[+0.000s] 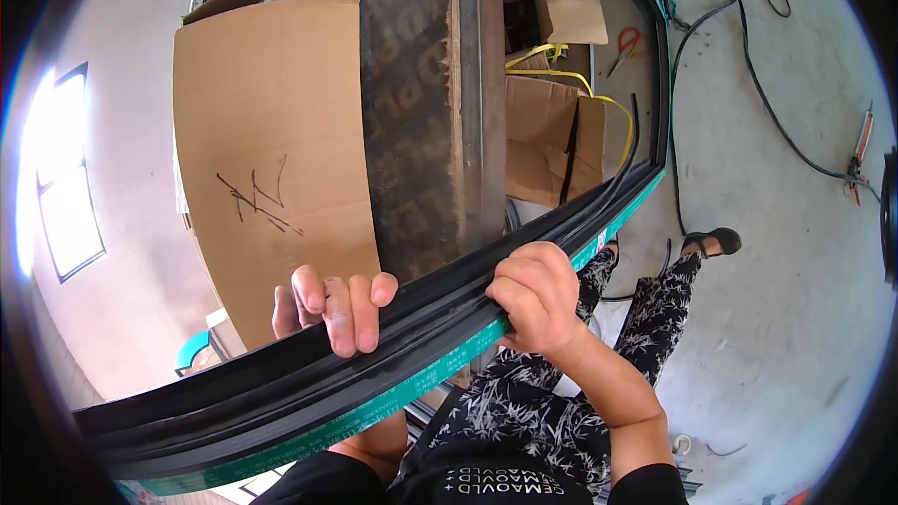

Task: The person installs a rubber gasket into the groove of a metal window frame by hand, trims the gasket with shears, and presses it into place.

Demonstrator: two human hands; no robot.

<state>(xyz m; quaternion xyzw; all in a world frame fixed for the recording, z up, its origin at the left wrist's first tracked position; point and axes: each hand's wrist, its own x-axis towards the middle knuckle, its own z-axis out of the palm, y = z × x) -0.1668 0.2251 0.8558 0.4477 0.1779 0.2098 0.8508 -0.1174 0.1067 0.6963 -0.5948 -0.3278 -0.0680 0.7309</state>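
**First inspector:** Largest first, operator. What lies around you?
**Second inspector:** The grey floor [786, 309] extends along your right. Across your front is the frame [430, 318], black, with green tape [412, 393] along its outer side; it runs from lower left past both your hands, then turns away up the right.
**First inspector:** And beyond the near side?
**Second inspector:** Ahead of your left hand, a cardboard sheet [271, 103] bearing dark pen strokes; just right of it, a dark board [412, 122]. Farther right, an open box [547, 145], seen through the frame's opening, with yellow straps [552, 73] near it.
**First inspector:** The long items?
**Second inspector:** A black cord [748, 47] loops over the floor. A thin black strip [636, 131] lies along the frame ahead of your right hand, its end curving upward.
**First inspector:** Your hands?
**Second inspector:** Your left hand [341, 309] hooks its bent fingers over the frame from the far side. Your right hand [538, 295] is folded onto the frame; whether it also pinches the strip, I cannot tell.
**First inspector:** Smallest?
**Second inspector:** An orange-bodied tool [861, 145] beside the cord, far right, and red-handled scissors [627, 42] between box and frame.
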